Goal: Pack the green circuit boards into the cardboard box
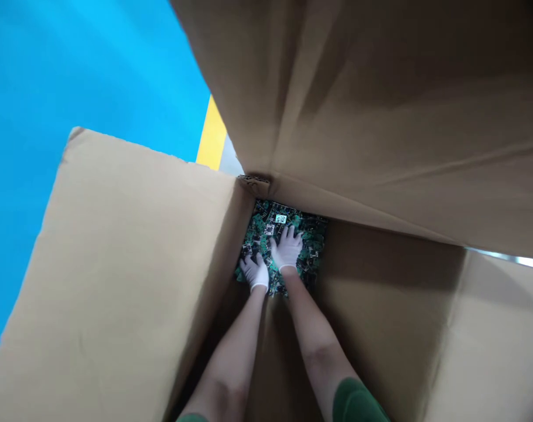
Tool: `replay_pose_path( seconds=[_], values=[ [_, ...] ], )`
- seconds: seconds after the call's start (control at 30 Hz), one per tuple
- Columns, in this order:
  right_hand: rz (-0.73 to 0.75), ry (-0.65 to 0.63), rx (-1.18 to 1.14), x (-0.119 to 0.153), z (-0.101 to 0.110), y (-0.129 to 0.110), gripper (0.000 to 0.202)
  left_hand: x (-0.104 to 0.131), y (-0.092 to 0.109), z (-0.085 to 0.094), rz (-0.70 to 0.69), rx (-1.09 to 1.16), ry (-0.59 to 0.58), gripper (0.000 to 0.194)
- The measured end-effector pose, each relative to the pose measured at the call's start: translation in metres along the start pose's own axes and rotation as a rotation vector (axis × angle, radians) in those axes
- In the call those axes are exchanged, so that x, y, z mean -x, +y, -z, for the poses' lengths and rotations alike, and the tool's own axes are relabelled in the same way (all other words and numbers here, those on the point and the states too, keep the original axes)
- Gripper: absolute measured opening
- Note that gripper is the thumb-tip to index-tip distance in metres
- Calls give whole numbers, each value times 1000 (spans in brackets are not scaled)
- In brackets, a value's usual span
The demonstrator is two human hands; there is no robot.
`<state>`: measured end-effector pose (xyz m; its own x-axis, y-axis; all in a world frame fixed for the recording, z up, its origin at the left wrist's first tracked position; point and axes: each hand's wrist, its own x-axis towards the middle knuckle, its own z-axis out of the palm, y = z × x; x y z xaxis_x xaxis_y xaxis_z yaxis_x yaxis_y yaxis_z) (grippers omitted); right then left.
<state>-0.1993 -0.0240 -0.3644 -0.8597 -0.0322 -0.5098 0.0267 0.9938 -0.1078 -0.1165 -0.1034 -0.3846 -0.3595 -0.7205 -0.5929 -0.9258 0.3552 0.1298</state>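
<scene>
Deep in a large cardboard box (358, 269), a square patch of green and black circuit boards (310, 231) lies in the far left corner. The boards look like many small pieces packed close together; whether they are one bundle or loose, I cannot tell. My left hand (255, 273), in a white glove, rests on the near left edge of the boards with its fingers spread. Also gloved in white, my right hand (287, 248) lies flat on the middle of them, fingers apart. Neither hand grips anything.
A wide cardboard flap (117, 264) folds outward on the left. Another tall flap (402, 117) rises at the far side, and a third (499, 340) spreads on the right. Beyond the box is a blue floor (95, 70) with a yellow stripe (211, 138).
</scene>
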Motion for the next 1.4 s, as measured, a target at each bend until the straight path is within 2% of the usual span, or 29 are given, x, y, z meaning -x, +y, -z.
replay_pose_path(
  seconds=[0.07,0.13,0.23,0.4,0.5,0.67,0.83,1.0,1.1,1.2,1.27,1.4],
  values=[
    [26,-32,-10,13,-1,-10,70,1,0,1,13,17,3,34],
    [86,-67,-26,21,1,-14,59,0,-3,5,20,29,-5,29],
    [106,-68,-52,13,16,3,42,-2,-8,12,49,33,-4,29],
    [-197,100,-47,-29,46,51,54,0,-4,10,104,14,-18,41],
    [-284,106,-55,-27,40,52,60,-2,-1,9,104,-3,-65,40],
    [-288,30,-105,-2,24,39,56,-6,-2,12,96,-24,-101,40],
    [-284,-13,-139,-11,30,43,50,-5,-3,12,108,-23,-93,38],
    [-261,-62,-158,13,27,34,54,-5,-3,11,110,-6,-78,34],
    [-234,-100,-189,18,33,44,49,-6,-2,10,115,8,-63,33],
    [-252,-60,-178,4,35,52,50,-6,-3,9,125,29,-42,32],
    [-260,-26,-158,-2,29,46,52,-5,-4,10,131,49,-27,31],
    [-234,-4,-128,10,13,29,53,0,2,10,163,88,39,32]
  ],
)
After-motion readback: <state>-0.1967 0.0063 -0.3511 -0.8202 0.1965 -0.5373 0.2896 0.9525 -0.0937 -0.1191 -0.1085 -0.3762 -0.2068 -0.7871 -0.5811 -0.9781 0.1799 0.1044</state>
